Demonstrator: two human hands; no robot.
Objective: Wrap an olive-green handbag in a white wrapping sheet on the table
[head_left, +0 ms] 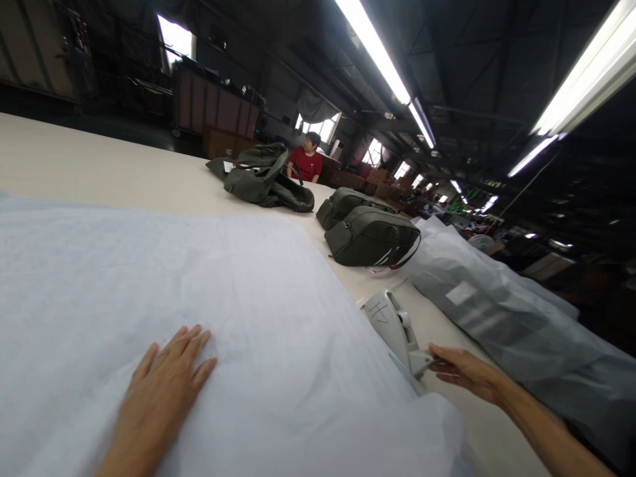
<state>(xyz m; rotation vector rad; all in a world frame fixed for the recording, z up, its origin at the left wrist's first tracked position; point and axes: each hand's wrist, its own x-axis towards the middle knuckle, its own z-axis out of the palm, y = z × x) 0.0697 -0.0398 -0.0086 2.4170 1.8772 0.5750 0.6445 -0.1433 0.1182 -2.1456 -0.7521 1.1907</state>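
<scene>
A large stack of thin white sheeting covers the near left of the table. My left hand lies flat on it, fingers spread. To the right, my right hand has its fingers closed on the near end of a light grey tape dispenser, which bears handwritten marks. The dispenser sits at the right edge of the sheeting, on the pale tabletop. Beyond it stand two dark green bags, side by side.
More dark green bags lie slumped at the table's far side. Bags wrapped in translucent plastic line the right. A person in a red shirt is behind the table. Carts stand farther back.
</scene>
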